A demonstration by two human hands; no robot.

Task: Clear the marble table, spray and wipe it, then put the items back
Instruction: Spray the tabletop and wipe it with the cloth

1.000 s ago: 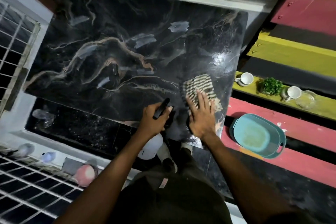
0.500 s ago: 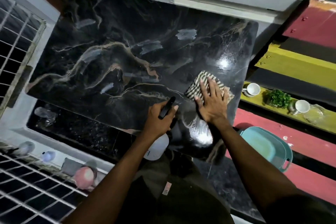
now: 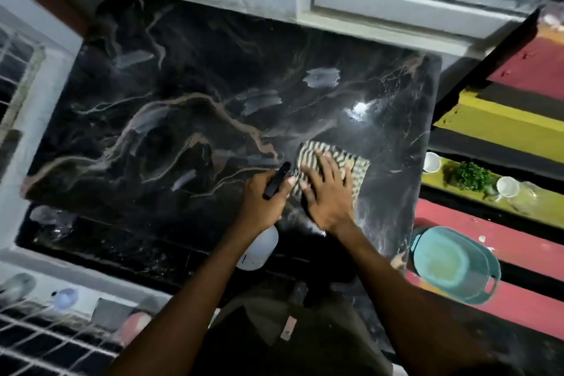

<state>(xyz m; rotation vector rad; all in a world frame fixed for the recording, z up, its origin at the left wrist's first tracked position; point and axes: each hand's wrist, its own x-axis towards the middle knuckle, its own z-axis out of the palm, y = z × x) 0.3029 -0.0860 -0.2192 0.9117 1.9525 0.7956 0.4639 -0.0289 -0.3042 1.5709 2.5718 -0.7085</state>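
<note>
Cloth [image 3: 332,163] on table [image 3: 183,101], near right edge; spray bottle [image 3: 259,249] just left of it. Basin [image 3: 454,265], two cups [image 3: 432,162] [image 3: 507,187], plant [image 3: 467,175] right of table.

The black marble surface [image 3: 183,119] (veined, glossy) carries only a striped cloth [image 3: 351,162] near its right front corner.

The right hand [image 3: 326,192] hides much of the striped cloth [image 3: 351,162].

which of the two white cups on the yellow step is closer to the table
The white cup beside the marble table's right edge. The other cup sits farther right, beyond the green plant.
</note>
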